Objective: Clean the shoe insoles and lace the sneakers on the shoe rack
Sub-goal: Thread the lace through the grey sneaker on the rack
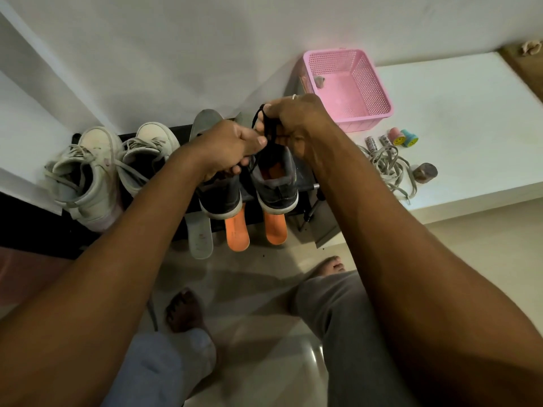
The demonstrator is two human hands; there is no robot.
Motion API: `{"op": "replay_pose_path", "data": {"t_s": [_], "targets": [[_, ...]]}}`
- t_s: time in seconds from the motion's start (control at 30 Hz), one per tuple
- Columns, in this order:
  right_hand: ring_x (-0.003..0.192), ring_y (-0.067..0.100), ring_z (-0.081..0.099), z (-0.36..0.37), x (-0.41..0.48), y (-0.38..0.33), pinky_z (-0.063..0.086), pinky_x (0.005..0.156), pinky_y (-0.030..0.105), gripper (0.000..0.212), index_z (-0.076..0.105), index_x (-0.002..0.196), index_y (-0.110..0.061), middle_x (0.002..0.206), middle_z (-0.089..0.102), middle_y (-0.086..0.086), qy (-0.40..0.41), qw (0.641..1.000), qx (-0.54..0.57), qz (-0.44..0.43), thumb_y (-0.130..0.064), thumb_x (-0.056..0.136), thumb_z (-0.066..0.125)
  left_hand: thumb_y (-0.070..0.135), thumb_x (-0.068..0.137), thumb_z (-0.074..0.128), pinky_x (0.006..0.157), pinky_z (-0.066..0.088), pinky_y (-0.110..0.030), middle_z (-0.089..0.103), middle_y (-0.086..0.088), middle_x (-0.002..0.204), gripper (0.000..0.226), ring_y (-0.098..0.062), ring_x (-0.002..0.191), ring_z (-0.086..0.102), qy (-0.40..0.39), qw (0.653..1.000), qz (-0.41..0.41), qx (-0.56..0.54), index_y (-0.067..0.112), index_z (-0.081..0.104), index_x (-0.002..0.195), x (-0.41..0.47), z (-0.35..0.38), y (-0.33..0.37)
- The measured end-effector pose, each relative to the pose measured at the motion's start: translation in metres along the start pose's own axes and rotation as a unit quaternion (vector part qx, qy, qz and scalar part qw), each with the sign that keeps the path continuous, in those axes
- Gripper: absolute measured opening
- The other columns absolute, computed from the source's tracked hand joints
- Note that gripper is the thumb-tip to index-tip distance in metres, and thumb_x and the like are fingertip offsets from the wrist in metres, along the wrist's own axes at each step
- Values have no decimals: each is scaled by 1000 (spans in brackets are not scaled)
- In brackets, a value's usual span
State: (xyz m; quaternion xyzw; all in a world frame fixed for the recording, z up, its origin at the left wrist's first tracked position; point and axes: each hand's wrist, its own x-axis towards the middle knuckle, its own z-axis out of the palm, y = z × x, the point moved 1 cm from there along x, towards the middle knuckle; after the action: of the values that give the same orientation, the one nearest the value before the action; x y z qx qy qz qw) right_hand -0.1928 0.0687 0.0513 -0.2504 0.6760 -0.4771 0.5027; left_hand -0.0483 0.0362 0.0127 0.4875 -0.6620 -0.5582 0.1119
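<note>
I see fingers (260,141) of both hands pinched on the black lace (266,124), right hand (296,121) touching left hand (232,145). Directly beneath them the dark sneaker (274,177) sits on the shoe rack (305,177), heel toward me, right hand nearer.

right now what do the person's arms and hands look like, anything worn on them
The left forearm and right forearm are bare: no sleeves, watch or gloves. The right hand wears a pale ring on one finger; the left hand shows none.
</note>
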Motion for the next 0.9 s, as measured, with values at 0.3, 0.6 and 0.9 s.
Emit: {"op": "replay_pose_path", "data": {"t_s": [0.3, 0.6, 0.9], "targets": [[61, 22, 65, -1, -6, -2, 60, 60, 35, 10, 66, 92, 4, 74, 66, 15, -8, 998, 55, -5, 5, 96, 57, 40, 97, 64, 57, 45, -33, 58, -16, 62, 51, -21, 50, 51, 65, 993, 60, 83, -10, 63, 84, 0, 31, 3], [62, 24, 65, -1, -5, 2, 59, 60, 35, 20, 64, 79, 0, 76, 65, 18, -10, 999, 38, -19, 7, 95, 56, 36, 95, 67, 59, 36, -34, 49, -18, 61, 53, -24, 54, 45, 93, 985, 62, 129, -13, 60, 74, 0, 27, -1], [72, 20, 64, -12, -4, 24, 50, 62, 33, 17, 73, 103, 5, 95, 75, 21, 23, 996, -79, -37, -3, 94, 61, 27, 91, 73, 49, 44, -23, 61, -5, 63, 10, -11, 40, 47, 39, 990, -102, 94, 16, 73, 91, -4, 11, 2]]}}
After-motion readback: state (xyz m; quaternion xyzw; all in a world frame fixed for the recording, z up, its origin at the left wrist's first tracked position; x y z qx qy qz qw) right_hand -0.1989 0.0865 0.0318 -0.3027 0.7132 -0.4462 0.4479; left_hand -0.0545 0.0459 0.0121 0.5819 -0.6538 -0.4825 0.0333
